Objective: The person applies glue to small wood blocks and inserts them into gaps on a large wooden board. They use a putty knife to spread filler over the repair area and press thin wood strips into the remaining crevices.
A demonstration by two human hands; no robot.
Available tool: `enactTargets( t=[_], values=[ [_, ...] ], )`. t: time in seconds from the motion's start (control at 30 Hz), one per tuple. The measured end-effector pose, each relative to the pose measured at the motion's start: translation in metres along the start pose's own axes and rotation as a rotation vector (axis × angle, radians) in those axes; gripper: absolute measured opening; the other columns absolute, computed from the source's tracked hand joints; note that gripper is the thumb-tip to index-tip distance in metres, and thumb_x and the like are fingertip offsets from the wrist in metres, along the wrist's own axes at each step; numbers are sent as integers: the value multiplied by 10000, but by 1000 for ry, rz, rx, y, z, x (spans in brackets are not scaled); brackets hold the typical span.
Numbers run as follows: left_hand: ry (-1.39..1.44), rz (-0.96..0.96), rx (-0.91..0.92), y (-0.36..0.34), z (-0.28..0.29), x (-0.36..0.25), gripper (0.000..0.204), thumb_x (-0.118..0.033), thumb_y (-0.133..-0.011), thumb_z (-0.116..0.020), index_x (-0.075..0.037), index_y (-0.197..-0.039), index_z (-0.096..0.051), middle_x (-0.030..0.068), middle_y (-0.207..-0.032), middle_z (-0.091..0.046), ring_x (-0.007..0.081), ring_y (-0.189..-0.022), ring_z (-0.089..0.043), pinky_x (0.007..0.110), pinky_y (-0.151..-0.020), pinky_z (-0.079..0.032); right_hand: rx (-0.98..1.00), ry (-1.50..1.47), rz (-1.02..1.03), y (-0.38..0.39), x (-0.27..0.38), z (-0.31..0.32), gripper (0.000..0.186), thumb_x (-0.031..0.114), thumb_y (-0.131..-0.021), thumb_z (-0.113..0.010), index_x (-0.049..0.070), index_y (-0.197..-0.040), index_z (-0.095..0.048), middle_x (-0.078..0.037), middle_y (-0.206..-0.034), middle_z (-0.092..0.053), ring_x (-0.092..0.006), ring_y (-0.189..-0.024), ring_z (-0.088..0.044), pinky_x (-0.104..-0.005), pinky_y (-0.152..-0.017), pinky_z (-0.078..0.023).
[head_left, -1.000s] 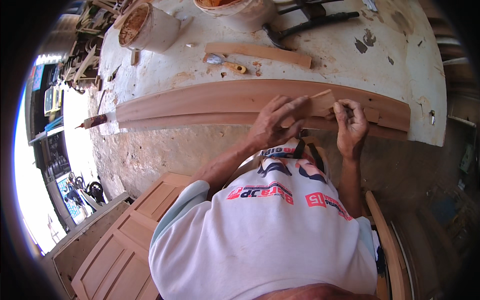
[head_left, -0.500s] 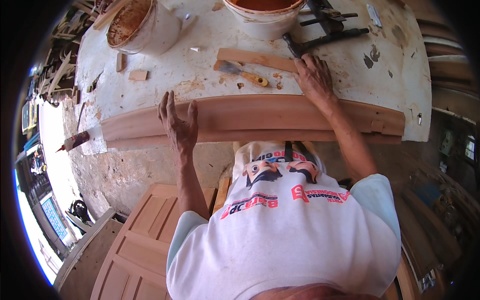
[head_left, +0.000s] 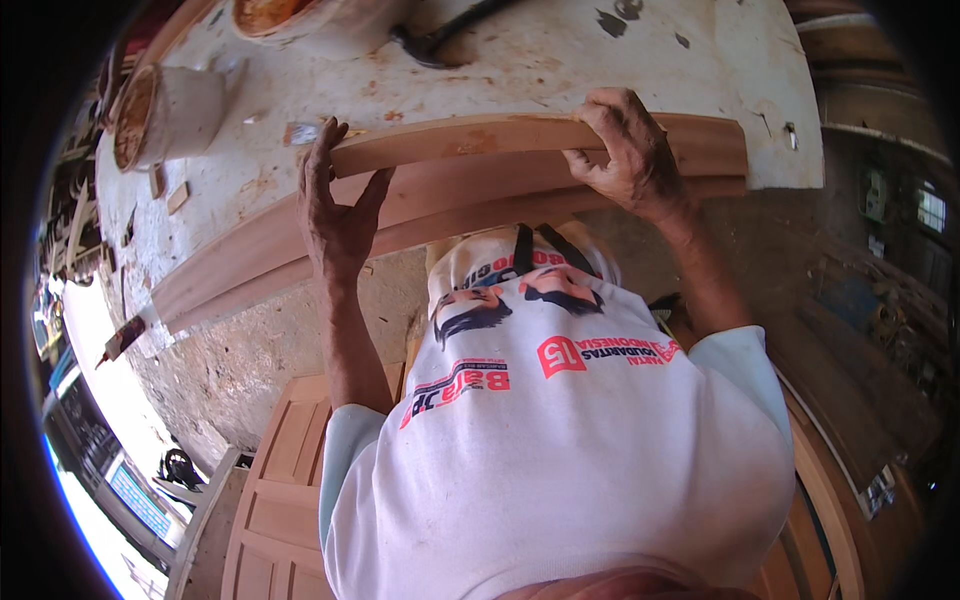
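My left hand (head_left: 340,210) and my right hand (head_left: 632,160) are both closed on a narrow pale wooden strip (head_left: 450,138), held level over a long reddish board (head_left: 230,260). The left hand has the strip's left end between thumb and fingers; the right grips farther along, thumb underneath. The board lies along the near edge of the stained white table (head_left: 760,90). A putty knife (head_left: 300,133) is partly hidden behind my left fingers. A dark-handled tool with a curved metal head (head_left: 430,45) lies beyond the strip.
Two white buckets (head_left: 180,115) (head_left: 300,25) with orange residue stand at the back left, near small wood offcuts (head_left: 178,197). A tube (head_left: 123,340) sits by the board's left end. A panelled wooden door (head_left: 280,480) is low at the left, beside my body.
My right hand left a small wood piece, reached the loose strip on the table, and now both hands hold that strip nearer me over the board. The view has shifted.
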State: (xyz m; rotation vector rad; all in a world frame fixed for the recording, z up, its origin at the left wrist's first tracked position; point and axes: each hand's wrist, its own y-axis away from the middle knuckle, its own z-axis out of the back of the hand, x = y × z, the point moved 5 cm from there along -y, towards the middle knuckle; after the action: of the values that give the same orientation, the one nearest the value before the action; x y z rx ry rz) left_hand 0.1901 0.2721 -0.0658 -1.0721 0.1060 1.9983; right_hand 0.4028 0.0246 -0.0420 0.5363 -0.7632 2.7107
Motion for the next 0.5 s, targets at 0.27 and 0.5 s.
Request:
enactTargets(
  t=[0.27, 0.5],
  values=[
    [-55, -263, 333, 86, -153, -120, 842, -258, -771, -906, -132, -1505, -512, 131, -1290, -628, 327, -1151, -590, 474, -994, -494, 213, 44, -226, 167, -90, 134, 509, 42, -697, -823, 92, -1183, -678, -88, -1137, -610, -296, -1057, -647, -428, -886, -579],
    [-73, -339, 425, 84, -200, -146, 701, -300, -764, -874, -238, -1415, -622, 91, -1462, -530, 350, -1387, -441, 523, -1129, -323, 243, 71, -271, 211, -149, 148, 544, 34, -709, -819, 100, -1232, -684, -78, -1162, -617, -281, -1105, -632, -435, -936, -555]
  ],
)
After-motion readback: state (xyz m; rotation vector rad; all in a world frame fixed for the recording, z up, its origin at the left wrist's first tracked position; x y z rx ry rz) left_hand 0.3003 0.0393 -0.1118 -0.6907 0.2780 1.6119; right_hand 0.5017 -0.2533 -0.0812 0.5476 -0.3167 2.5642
